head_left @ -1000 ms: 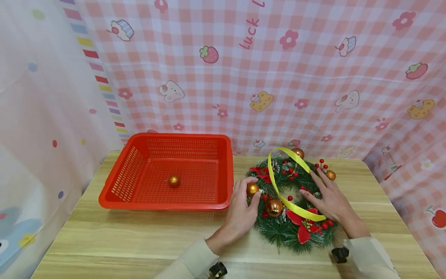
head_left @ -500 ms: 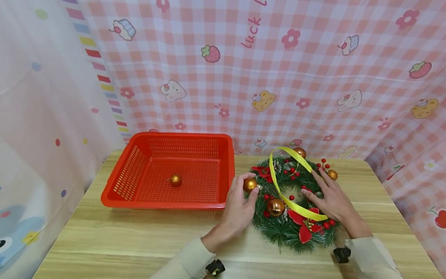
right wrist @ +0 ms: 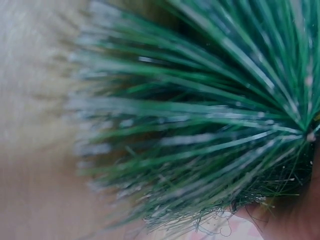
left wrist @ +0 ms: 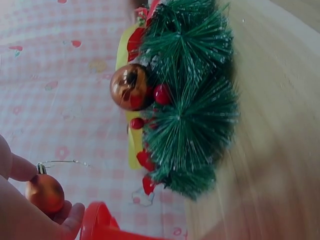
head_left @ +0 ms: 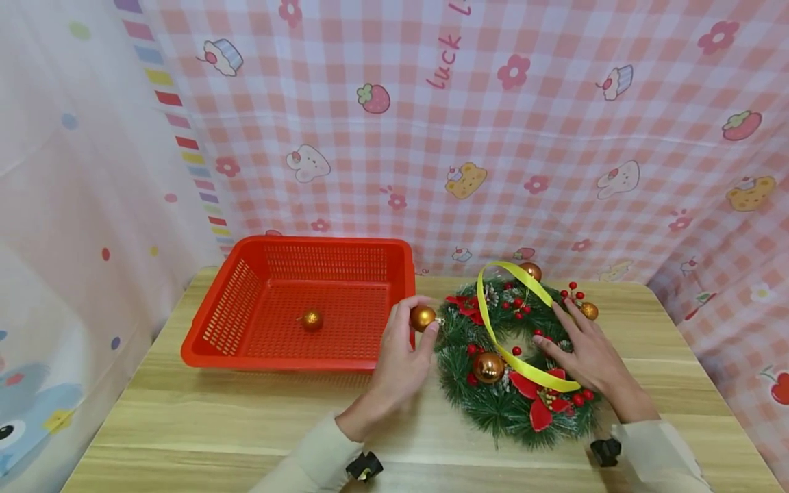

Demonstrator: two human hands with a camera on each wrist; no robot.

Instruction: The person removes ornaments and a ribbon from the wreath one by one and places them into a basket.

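A gold ball ornament (head_left: 422, 318) is pinched between the thumb and fingers of my left hand (head_left: 402, 359), between the red basket and the wreath. In the left wrist view the same ball (left wrist: 45, 194) shows its silver cap and a thin wire loop. My right hand (head_left: 592, 352) rests on the right side of the green wreath (head_left: 493, 411), fingers spread over the yellow ribbon (head_left: 533, 374). A copper ball (head_left: 488, 368), red flowers and red berries sit on the wreath. The right wrist view is filled by green needles (right wrist: 200, 120).
A red basket (head_left: 296, 363) stands to the left with one gold glitter ball (head_left: 311, 320) inside. The wooden table (head_left: 259, 424) runs up to a pink checked cloth (head_left: 407, 150). Another copper ball (head_left: 531, 271) and a gold ball (head_left: 588, 311) lie at the wreath's far side.
My left hand has moved left and slightly away from me with the gold ball, off the wreath's left side toward the basket. My right hand has stayed on the wreath.
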